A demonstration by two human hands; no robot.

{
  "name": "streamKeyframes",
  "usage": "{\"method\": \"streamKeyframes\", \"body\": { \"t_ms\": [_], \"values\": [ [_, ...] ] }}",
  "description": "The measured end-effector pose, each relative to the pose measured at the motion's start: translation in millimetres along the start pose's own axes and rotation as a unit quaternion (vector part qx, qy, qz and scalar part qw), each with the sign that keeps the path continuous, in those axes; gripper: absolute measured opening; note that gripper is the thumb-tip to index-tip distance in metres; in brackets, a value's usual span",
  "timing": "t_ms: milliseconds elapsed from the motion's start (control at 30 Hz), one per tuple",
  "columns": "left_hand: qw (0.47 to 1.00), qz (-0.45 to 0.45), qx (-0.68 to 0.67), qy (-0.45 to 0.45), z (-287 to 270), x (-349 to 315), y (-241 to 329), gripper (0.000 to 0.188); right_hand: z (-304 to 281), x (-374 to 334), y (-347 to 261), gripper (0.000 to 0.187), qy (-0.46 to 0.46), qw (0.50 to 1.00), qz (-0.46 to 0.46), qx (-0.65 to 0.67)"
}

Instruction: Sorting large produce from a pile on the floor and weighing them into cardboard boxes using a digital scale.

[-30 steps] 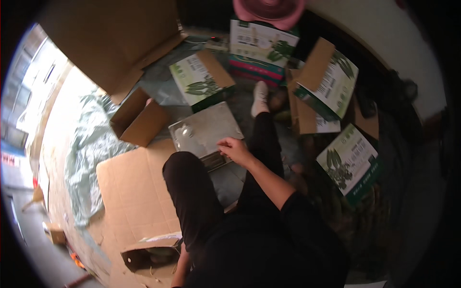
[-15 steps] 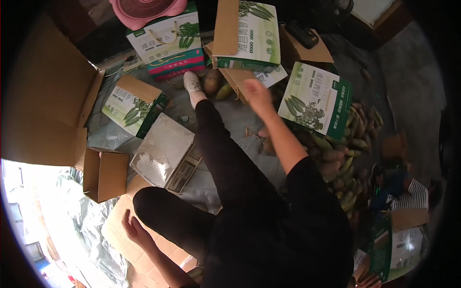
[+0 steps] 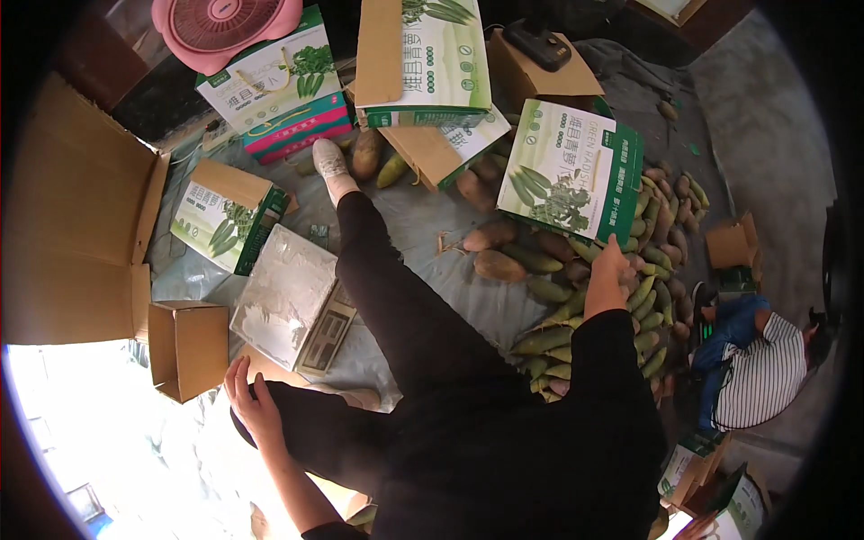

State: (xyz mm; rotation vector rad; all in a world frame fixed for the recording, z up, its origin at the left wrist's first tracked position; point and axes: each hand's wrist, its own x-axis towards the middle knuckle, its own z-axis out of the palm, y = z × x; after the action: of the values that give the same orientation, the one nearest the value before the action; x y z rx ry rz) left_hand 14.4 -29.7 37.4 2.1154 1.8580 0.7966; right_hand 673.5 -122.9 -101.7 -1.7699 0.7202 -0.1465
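My right hand (image 3: pixel 608 270) reaches over the heap of green radishes (image 3: pixel 544 342). One fingertip is at the lower edge of a white and green radish carton (image 3: pixel 562 171), which lies on the heap. The other fingers are mostly hidden, so whether they grip the carton or a radish cannot be told. Beside my bent knee, my left hand (image 3: pixel 258 412) is raised with its fingers apart, holding nothing. Just beyond it stands a weighing scale (image 3: pixel 281 292) with a worn, pale platform and a panel on its right side.
An open brown box (image 3: pixel 191 346) stands left of the scale, near a smaller radish carton (image 3: pixel 216 216). At the back are a pink fan-like appliance (image 3: pixel 225 22), more cartons (image 3: pixel 441 67) and a black device (image 3: pixel 537 45). A person in a striped shirt (image 3: pixel 760 378) crouches at far right.
My right hand has moved from the stacked cartons in the middle to the right, down by the carton on the heap. My left hand has risen toward the scale. The view has shifted slightly.
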Motion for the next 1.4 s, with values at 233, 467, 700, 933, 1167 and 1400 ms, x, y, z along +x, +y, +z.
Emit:
{"method": "streamKeyframes", "body": {
  "t_ms": [233, 467, 700, 933, 1167, 1400],
  "values": [
    [1.000, -0.008, 0.025, -0.004, -1, -4, -1, 0.029, 20, 10, 8, 0.038, -0.256, 0.948, 0.164, 0.092],
    [1.000, -0.015, 0.025, -0.009, -1, -3, 2, 0.027, 47, -21, -33, 0.019, -0.259, 0.952, -0.043, 0.159],
    [0.999, -0.023, 0.042, -0.005, -5, -10, -5, 0.028, 28, -93, -146, 0.026, -0.254, 0.895, -0.339, 0.137],
    [1.000, -0.012, 0.027, -0.005, -9, -9, -7, 0.028, -49, -160, -227, 0.027, -0.253, 0.764, -0.589, 0.068],
    [1.000, -0.016, 0.024, 0.007, -14, -15, -11, 0.028, -128, -262, -272, 0.018, -0.395, 0.712, -0.472, 0.337],
    [0.996, -0.034, -0.074, 0.025, -17, -10, -3, 0.029, -125, -366, -267, 0.014, -0.493, 0.613, -0.411, 0.461]
  ]
}}
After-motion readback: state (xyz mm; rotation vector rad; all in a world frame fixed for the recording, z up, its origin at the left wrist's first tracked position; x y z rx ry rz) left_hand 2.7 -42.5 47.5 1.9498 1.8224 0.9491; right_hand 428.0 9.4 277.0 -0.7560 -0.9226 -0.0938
